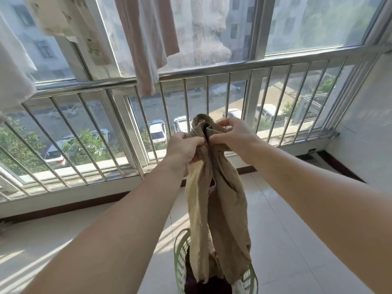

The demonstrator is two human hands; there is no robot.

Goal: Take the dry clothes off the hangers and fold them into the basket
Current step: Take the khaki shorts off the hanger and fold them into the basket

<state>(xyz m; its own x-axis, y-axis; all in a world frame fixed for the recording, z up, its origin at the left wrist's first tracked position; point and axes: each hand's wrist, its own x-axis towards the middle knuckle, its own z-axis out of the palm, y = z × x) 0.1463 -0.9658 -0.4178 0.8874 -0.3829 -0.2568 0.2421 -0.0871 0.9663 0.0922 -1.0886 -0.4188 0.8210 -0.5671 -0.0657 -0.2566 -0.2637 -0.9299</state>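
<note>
- Both hands work in the head view: our left hand (182,151) and right hand (231,135) pinch the ribbed waistband of the tan garment (214,200), fingers clamped on cloth.
- We hold it hanging over the green basket (180,262), likely to straighten it for folding.
- More clothes (146,45) hang above.

Both hands' grip on tan garment (214,200) waistband; green basket (180,257) below
</note>
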